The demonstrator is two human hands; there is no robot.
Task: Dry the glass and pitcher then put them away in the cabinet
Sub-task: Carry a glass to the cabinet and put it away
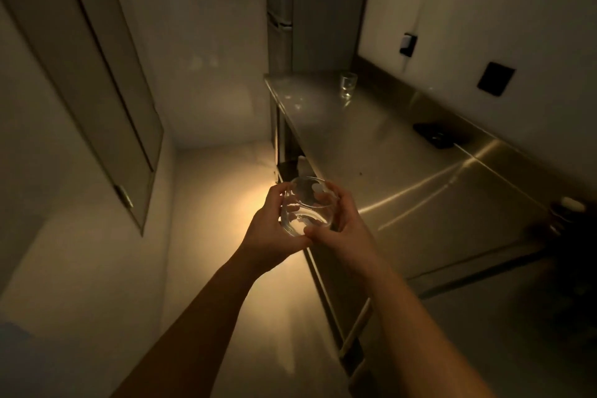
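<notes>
Both hands cup one clear vessel: the left hand wraps its near-left side with fingers curled round the wall, and the right hand pinches the right side, thumb at the lower rim and fingertips on the upper edge. It hangs in the air just off the front edge of the steel counter, tilted so its mouth faces up and away. Whether this is the glass or the pitcher is hard to say; no handle or spout shows, and the low rounded shape suggests a tumbler.

No cloth is visible in either hand, so the drying step looks either finished or not yet begun; this seems a moment of turning and checking the piece. A judgement only: next comes carrying it away from the counter to the wall cabinet across the aisle, whose door appears closed, so one hand must let go to open it.

A second small glass stands far back on the counter, near the wall. Beside the counter's rear lip lies a dark flat object, unidentifiable in the dim light. The counter's right end sinks into shadow.
</notes>
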